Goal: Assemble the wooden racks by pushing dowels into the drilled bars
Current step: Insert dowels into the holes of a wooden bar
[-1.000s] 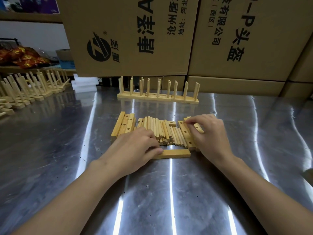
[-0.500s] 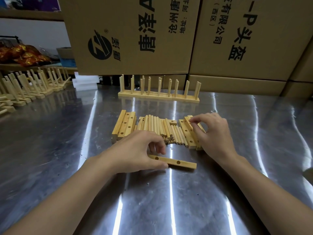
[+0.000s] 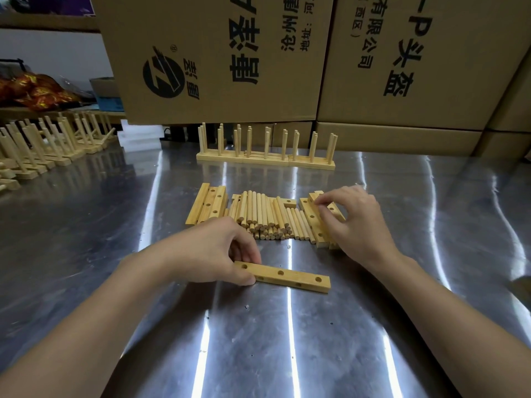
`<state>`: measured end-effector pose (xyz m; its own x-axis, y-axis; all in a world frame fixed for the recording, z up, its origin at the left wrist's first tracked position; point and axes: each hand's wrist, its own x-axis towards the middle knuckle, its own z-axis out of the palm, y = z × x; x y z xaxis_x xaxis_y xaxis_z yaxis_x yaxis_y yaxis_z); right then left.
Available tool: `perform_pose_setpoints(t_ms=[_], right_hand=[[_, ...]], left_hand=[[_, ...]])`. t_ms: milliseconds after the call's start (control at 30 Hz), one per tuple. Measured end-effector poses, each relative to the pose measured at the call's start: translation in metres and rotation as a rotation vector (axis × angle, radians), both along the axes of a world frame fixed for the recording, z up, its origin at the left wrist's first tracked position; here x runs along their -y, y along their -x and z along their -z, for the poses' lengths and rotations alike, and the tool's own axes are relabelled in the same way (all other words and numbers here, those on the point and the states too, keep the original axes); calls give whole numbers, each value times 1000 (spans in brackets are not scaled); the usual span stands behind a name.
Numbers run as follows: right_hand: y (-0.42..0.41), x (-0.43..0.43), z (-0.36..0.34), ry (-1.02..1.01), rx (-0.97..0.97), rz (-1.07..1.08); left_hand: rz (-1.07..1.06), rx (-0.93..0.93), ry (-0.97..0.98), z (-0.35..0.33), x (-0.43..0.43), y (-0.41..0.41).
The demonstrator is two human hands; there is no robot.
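We see the left hand [image 3: 212,251] pinching the left end of a drilled bar [image 3: 290,278], with the thumb on the near edge and curled fingers on the far edge. The bar lies flat on the steel table [image 3: 86,254], holes up, and runs from the hand toward 3 o'clock.

At 12 o'clock from the bar, we find a heap of loose dowels [image 3: 264,216] lying side by side. More spare bars [image 3: 208,206] lie touching the heap at its 9 o'clock side. The right hand [image 3: 359,222] sits at the heap's 3 o'clock, its curled fingers and thumb gripping the top of the stacked bars [image 3: 313,222]; it is apart from the bar held by the left hand.

Farther off at 12 o'clock, we see a finished rack [image 3: 267,147] standing upright in front of the cardboard boxes [image 3: 218,53]. At 10 o'clock, more racks [image 3: 43,145] stand in a row.
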<state>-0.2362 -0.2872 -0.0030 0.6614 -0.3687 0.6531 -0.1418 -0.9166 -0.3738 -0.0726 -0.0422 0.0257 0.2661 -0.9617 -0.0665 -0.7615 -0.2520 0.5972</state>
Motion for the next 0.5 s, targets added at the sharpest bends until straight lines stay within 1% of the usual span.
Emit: perform_pose_setpoints(t_ms=[133,300,400,500], right_hand=[[2,4,0,41,-185,-124],[6,12,-1,133,-395,-167],[9,18,-4,142,-458,-158],[8,15,-4,112,-461,-161]], left_hand=[[-48,39,52,2,3,3],[-55,39,39,1,3,4],[-57,47,26,0,2,5],[-53,54,18,-1,1,5]])
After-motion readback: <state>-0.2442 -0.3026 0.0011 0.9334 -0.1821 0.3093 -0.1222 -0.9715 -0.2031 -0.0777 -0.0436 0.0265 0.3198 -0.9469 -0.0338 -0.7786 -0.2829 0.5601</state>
